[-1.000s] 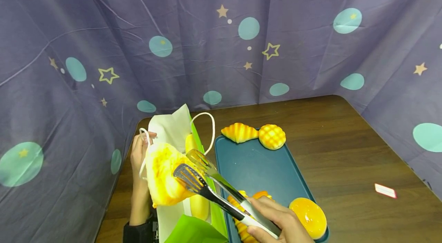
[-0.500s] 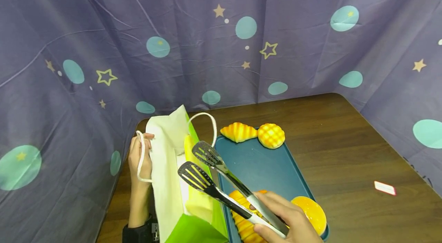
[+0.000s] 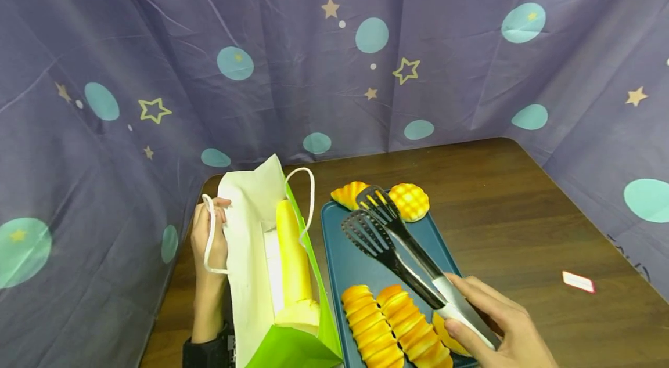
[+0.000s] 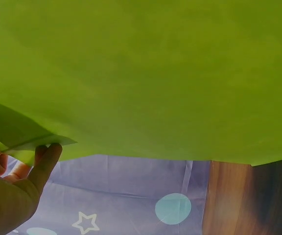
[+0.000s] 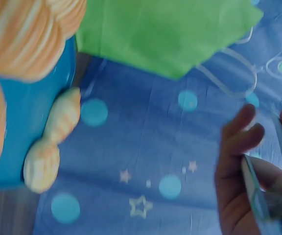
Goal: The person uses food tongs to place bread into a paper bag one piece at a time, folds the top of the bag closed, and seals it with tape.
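Observation:
My left hand (image 3: pixel 209 234) grips the left rim of a green paper bag (image 3: pixel 245 281) with a white inside and white cord handles. In the left wrist view, its fingers pinch the green edge. Inside the bag lie a long yellow loaf (image 3: pixel 294 252) and a pale slice-like bread (image 3: pixel 300 317). My right hand (image 3: pixel 496 321) holds slotted metal tongs (image 3: pixel 418 266), their spread heads over the blue tray (image 3: pixel 355 260) with nothing between them. Two ridged rolls (image 3: pixel 368 327) lie at the tray's near end, beside a glossy orange bun (image 3: pixel 444 336) partly hidden by the tongs.
At the tray's far end sit a croissant (image 3: pixel 346 195) and a checkered round bun (image 3: pixel 410 202); the tongs overlap the croissant in the head view. A small white card (image 3: pixel 578 281) lies on the wooden table (image 3: pixel 522 228) at right. A patterned curtain (image 3: pixel 292 66) surrounds the table.
The tongs released the pale bread into the bag, then swung right, away from the bag and over the tray. My left hand has stayed at the bag's rim.

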{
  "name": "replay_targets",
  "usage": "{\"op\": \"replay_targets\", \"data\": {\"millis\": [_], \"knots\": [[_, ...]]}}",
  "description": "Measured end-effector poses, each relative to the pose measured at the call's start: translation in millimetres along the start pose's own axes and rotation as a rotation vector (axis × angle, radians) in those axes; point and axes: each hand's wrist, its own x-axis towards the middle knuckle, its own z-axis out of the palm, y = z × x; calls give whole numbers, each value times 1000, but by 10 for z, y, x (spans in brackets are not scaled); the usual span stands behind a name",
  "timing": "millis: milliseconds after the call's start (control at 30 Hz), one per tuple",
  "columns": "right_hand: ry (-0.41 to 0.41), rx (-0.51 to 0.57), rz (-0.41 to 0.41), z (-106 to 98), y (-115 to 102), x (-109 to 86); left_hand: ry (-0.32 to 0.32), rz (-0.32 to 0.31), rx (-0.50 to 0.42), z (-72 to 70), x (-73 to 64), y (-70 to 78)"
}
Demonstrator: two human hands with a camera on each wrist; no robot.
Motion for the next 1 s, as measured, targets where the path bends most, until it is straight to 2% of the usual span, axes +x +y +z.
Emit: {"op": "replay_targets", "data": {"millis": [133,200,267,367,433,500,567,667,933,1000], "knots": [[-72,-237,208,-186,87,-52,6,-29,10,2,8,7],[-133,-358,273,-255,154,-74,9,-37,13,4,9,6],[-216,-435,332,-306,225,-101,9,-42,8,7,4,3],[-327,-509,364,-336,352,-167,8,-31,4,10,1,-7],[-402,-554,352,-353,426,-212,16,-24,-4,16,-2,-20],[-469,-572,341,-369,487,-236,17,-23,-5,19,-3,-22],[-544,-569,362,-391,520,-263,11,-29,-9,23,-3,-18],[-614,-563,403,-408,548,-292,-2,-41,-2,25,-2,-6],[-675,-522,385,-388,640,-318,-4,-58,11,26,1,4],[-674,-529,357,-376,659,-321,-4,-63,9,24,0,8]]}}
